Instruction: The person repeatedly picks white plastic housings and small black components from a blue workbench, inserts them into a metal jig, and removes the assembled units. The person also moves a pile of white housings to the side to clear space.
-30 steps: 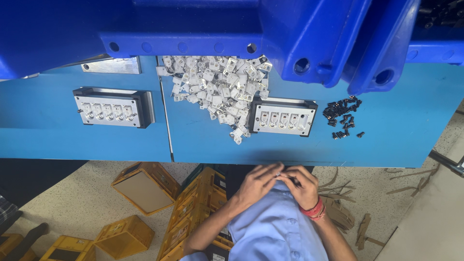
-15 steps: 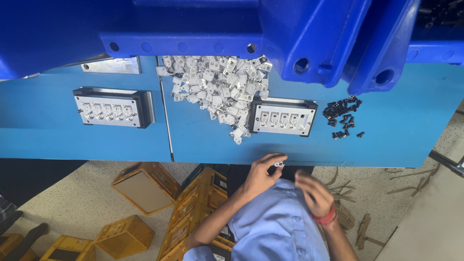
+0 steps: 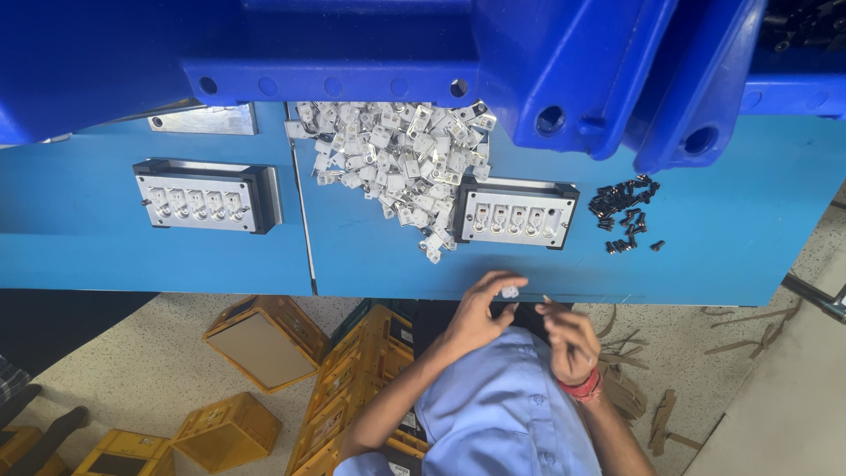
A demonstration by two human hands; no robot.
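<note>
Where the hands met close together a second ago, they have drawn apart: the left hand (image 3: pixel 476 313) now pinches a small white part (image 3: pixel 509 291) in its fingertips at the blue table (image 3: pixel 388 256) edge, the right hand (image 3: pixel 568 339) loosely curled just beside it, seemingly empty; beyond lie a metal block (image 3: pixel 515 214), black screws (image 3: pixel 624 211) and a heap of white parts (image 3: pixel 397 159)

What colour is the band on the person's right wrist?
Red, on the wrist band just below the right hand, seen in the head view.
</note>
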